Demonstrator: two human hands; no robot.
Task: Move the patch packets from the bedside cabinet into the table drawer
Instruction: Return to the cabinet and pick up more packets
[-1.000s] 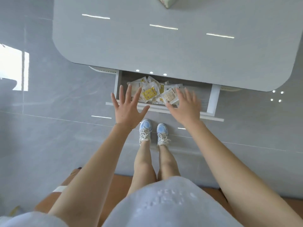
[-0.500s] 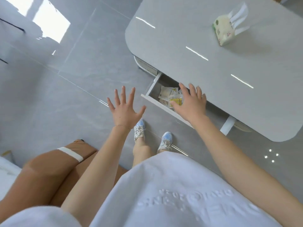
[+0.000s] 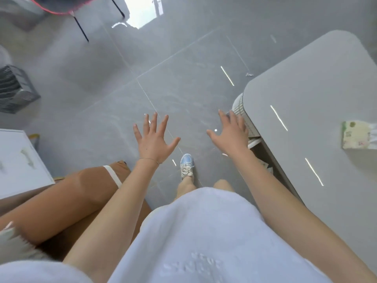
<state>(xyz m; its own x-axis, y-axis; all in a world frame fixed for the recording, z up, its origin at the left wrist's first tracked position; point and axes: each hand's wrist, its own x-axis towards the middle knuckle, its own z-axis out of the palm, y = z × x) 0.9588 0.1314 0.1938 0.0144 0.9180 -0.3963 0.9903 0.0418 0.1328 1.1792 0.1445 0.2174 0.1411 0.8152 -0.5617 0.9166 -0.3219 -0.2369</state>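
While L hand (image 3: 154, 139) spreads over floor (image 3: 183, 88), R hand (image 3: 230, 135) (flat) by table edge (image 3: 255, 111)

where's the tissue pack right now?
Head view, far right edge: the tissue pack lies on the grey table, well to the right of the right hand and not touching it.

Embossed lettering on the white shirt (image 3: 204, 231) is too blurred to read

The person wears a white embossed top (image 3: 204, 231), thin bracelet (image 3: 149, 159), blue-white sneaker (image 3: 186, 165).
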